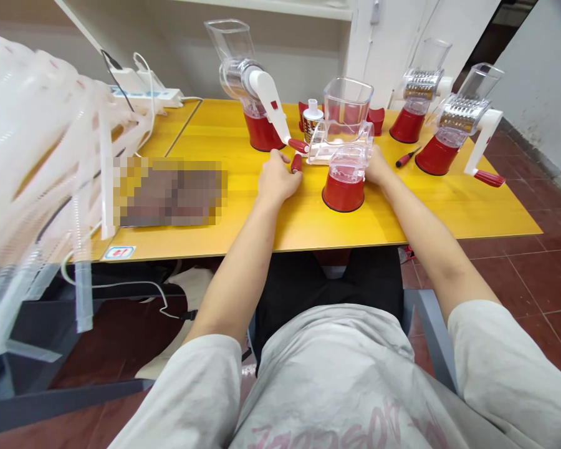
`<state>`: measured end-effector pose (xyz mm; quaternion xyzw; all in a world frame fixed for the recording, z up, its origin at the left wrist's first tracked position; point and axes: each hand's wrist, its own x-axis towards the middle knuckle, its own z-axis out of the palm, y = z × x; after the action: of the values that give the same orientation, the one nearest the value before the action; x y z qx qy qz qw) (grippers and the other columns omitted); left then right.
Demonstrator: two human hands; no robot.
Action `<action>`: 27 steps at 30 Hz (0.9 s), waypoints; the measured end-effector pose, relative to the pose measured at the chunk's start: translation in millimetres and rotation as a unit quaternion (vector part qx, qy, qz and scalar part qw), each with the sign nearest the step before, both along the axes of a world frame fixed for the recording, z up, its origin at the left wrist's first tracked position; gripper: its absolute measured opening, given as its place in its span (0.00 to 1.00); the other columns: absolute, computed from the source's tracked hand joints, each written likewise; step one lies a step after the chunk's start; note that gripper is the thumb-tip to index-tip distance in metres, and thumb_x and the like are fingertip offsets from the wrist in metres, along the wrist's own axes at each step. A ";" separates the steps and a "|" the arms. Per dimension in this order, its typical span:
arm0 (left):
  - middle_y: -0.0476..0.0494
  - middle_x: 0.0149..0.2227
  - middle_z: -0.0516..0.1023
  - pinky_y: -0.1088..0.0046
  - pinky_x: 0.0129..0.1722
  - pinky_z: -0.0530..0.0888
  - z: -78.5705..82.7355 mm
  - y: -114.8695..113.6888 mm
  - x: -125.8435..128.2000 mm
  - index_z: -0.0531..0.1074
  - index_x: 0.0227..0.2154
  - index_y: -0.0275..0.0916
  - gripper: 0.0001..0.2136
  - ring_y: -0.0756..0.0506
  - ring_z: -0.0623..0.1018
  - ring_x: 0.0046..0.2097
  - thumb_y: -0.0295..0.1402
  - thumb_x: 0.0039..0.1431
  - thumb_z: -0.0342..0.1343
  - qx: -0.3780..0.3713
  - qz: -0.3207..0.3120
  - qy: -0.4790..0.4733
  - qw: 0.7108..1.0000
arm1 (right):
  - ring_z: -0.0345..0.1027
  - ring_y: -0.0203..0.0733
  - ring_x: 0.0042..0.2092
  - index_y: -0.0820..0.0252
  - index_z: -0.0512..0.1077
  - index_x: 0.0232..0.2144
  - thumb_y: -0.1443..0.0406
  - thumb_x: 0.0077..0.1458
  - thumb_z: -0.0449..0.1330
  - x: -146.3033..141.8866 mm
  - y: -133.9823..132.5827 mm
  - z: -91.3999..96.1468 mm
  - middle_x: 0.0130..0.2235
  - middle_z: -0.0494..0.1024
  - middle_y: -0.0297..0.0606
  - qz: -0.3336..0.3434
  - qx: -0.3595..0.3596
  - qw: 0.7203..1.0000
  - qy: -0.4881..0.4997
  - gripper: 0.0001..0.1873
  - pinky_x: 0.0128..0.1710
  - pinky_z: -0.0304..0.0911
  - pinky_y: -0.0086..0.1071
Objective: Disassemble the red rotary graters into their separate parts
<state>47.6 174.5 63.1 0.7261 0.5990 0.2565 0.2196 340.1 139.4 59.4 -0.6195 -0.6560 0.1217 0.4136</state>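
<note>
Head view: looking down over a seated person's lap at a yellow tabletop [430, 206].

Left hand [277, 179]: fingers curled narrow, right beside a small red grip [296, 163]; whether they hold it I can't tell.

Right hand [378, 166]: pressed against the side of a clear plastic housing [339, 148]; its fingers are hidden there, so their spread can't be told.

Grater in hand: a red-based rotary grater [343, 193] stands upright between the hands, near the table's front edge, with a clear hopper [347, 106] behind it.

Just beyond: a steel grating drum [311, 128] stands beside the hopper, and the white crank [271, 106] of a rear grater [263, 132] reaches almost to the left hand.

Right side: a red-handled screwdriver [407, 158] lies near two more graters [437, 156], with open tabletop before them.

Left edge: blurred white plastic strips [37, 156] hang over a pixelated patch [168, 192], and a power strip [144, 95] sits behind.
</note>
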 end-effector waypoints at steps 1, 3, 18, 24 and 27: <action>0.33 0.54 0.84 0.49 0.65 0.78 2.4 -3.9 -1.6 0.72 0.65 0.42 0.25 0.30 0.84 0.60 0.40 0.69 0.67 0.015 0.002 -0.026 1.000 | 0.86 0.58 0.59 0.58 0.87 0.47 0.44 0.66 0.73 6.6 -1.5 3.6 0.54 0.92 0.46 0.005 0.013 1.000 0.016 0.24 0.69 0.79 0.54; 0.36 0.51 0.83 0.52 0.64 0.78 6.9 -13.9 -3.5 0.73 0.63 0.44 0.20 0.33 0.84 0.57 0.42 0.74 0.64 0.058 -0.005 -0.094 0.994 | 0.87 0.55 0.56 0.58 0.84 0.48 0.39 0.67 0.70 19.1 -6.9 13.3 0.52 0.91 0.46 0.005 0.037 0.996 0.085 0.29 0.63 0.82 0.53; 0.28 0.80 0.69 0.38 0.79 0.71 -61.7 -73.8 35.9 0.59 0.78 0.53 0.59 0.25 0.68 0.83 0.66 0.48 0.80 -0.045 -0.259 -0.456 0.850 | 0.70 0.60 0.77 0.40 0.67 0.72 0.30 0.47 0.79 -48.5 -131.1 20.8 0.75 0.77 0.43 0.099 0.030 0.956 0.273 0.58 0.79 0.72 0.59; 0.30 0.75 0.76 0.44 0.81 0.70 -43.6 -95.2 25.6 0.69 0.71 0.46 0.50 0.27 0.76 0.78 0.62 0.50 0.82 -0.001 -0.291 -0.437 0.851 | 0.82 0.53 0.54 0.44 0.79 0.59 0.35 0.48 0.82 -57.7 -144.2 10.2 0.59 0.86 0.41 0.095 0.024 0.952 0.291 0.43 0.68 0.81 0.56; 0.33 0.70 0.80 0.47 0.80 0.71 -36.6 -99.7 24.1 0.71 0.66 0.46 0.45 0.29 0.78 0.76 0.63 0.53 0.80 0.007 -0.292 -0.433 0.853 | 0.80 0.49 0.47 0.43 0.80 0.58 0.36 0.47 0.83 -58.5 -150.2 12.5 0.59 0.86 0.39 0.119 -0.006 0.952 0.284 0.42 0.62 0.84 0.54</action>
<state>71.8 74.8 26.5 0.6845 0.2016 0.4736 0.5163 281.6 -10.8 71.9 -0.4796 -0.5797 0.3444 0.5616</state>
